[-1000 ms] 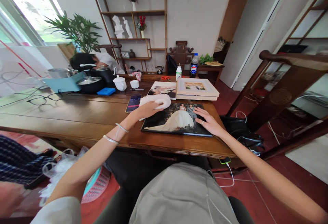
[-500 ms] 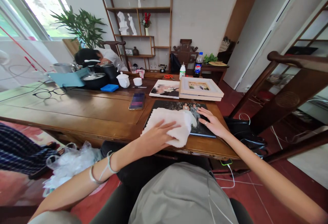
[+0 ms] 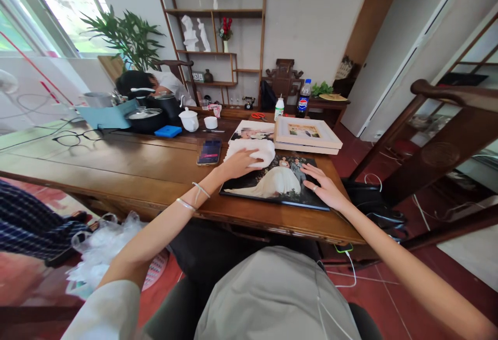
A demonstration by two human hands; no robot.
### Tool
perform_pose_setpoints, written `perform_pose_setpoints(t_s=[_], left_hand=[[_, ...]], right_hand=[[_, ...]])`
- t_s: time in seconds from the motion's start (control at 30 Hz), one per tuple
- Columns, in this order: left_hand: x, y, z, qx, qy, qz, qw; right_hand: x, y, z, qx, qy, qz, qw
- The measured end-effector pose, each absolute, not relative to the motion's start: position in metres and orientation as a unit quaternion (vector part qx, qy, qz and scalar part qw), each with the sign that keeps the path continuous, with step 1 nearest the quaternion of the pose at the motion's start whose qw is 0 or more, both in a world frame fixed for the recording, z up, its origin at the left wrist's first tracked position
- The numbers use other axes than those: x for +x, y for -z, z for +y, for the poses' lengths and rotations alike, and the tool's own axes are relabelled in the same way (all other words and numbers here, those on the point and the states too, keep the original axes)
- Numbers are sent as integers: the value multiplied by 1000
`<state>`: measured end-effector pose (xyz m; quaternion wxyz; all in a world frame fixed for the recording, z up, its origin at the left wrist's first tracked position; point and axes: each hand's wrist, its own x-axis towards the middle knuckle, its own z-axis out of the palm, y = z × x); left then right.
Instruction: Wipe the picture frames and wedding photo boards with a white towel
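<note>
A dark wedding photo panel (image 3: 268, 181) lies flat near the front edge of the wooden table, showing a couple and a long white gown. My left hand (image 3: 241, 162) presses on a white cloth (image 3: 252, 149) at the panel's far left part, its fingers partly sunk into the fabric. The cloth hides that far corner and touches or overlaps the print behind; I cannot tell which. On the panel's right side my right hand (image 3: 321, 184) rests with fingers spread, a ring on one finger. It holds nothing.
A phone (image 3: 209, 151) lies left of the cloth. Behind the panel are a photo print (image 3: 249, 128) and stacked white frames (image 3: 307, 133). Farther back stand a cola bottle (image 3: 303, 98), a small white bottle (image 3: 279, 107) and a white teapot (image 3: 189, 119). A person leans at the table's far side.
My left hand has slid the cloth away from me, from the panel's near left to its far left, uncovering the gown in the picture. My right hand stays in about the same place.
</note>
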<state>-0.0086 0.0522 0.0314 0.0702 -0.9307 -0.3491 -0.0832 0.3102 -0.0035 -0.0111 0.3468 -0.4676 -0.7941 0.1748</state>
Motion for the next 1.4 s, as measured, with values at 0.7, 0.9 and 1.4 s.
perform_pose_setpoints(t_s=[0.7, 0.9, 1.4], left_hand=[[-22, -38, 21, -944, 41, -323, 62], [6, -35, 47, -937, 41, -331, 102], [27, -34, -49, -963, 60, -227, 129]], right_hand=[[310, 12, -4, -469, -173, -793, 348], [311, 15, -2, -461, -168, -797, 352], [313, 17, 1, -456, -156, -804, 349]])
